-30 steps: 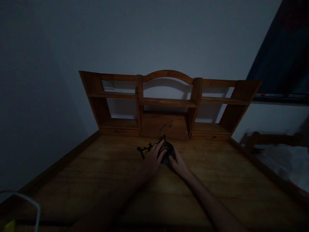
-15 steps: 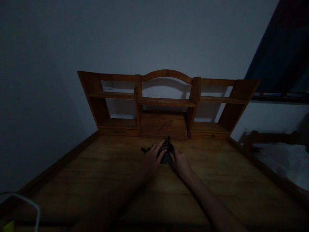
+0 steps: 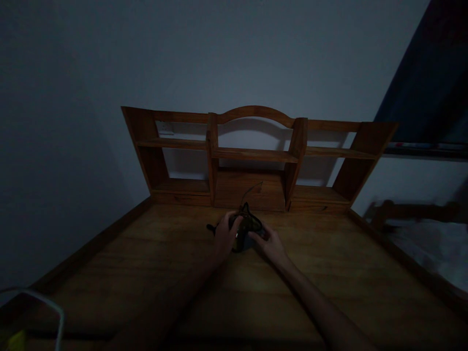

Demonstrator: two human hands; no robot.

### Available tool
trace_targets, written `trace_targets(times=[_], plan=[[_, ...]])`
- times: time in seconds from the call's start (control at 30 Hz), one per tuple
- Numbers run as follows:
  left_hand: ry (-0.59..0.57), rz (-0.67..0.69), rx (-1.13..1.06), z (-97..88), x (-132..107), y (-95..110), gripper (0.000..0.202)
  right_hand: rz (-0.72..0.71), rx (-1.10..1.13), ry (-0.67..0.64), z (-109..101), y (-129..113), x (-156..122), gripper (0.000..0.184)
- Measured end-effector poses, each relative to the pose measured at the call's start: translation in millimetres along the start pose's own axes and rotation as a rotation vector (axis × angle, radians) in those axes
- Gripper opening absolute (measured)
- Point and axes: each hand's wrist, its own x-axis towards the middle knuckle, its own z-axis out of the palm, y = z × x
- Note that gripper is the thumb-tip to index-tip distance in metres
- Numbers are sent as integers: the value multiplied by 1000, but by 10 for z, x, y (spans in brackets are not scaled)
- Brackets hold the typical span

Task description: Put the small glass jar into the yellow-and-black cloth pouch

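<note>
Between my hands, over the desk, is a dark shiny item (image 3: 247, 225) with black edging and a pointed corner at its top. Dim light hides its exact kind. My left hand (image 3: 225, 235) grips its left side, thumb across the glossy front. A small black end (image 3: 211, 227) pokes out beyond those fingers, perhaps part of the same item. My right hand (image 3: 271, 244) pinches the right edge, with the thumb on the near face and the other fingers partly hidden behind it.
The wooden desk (image 3: 175, 263) carries a low shelf unit (image 3: 254, 155) along the wall, with a thin dark line across its middle panel. A pale cable (image 3: 44, 301) curves at lower left beside something yellow (image 3: 16, 340). White bedding (image 3: 427, 243) lies right of the desk.
The dark item has turned and spread, showing more of its edged, glossy face. My left hand has shifted slightly left; my right thumb has come onto the near face.
</note>
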Motion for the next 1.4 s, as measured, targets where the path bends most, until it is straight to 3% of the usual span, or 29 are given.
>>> trace_targets(times=[0.1, 0.23, 0.47, 0.63, 0.9, 1.17, 1.4], plan=[[-38, -32, -54, 9, 52, -46, 36, 70, 138, -31, 3, 66, 25, 52], [-106, -7, -228, 48, 88, -35, 36, 191, 251, 34, -28, 186, 45, 51], [-248, 11, -337, 81, 22, 40, 48, 247, 267, 87, -171, 309, 103, 48], [-208, 23, -322, 97, -34, 64, 47, 236, 230, 118, -172, 338, 105, 46], [-262, 60, -336, 124, -90, 69, 44, 205, 130, 152, -223, 329, 129, 43], [-199, 74, -287, 126, -70, 43, 49, 162, 85, 165, -251, 344, 146, 47], [-147, -41, -371, 140, -32, -23, 51, 117, 84, 166, -260, 366, 152, 43]])
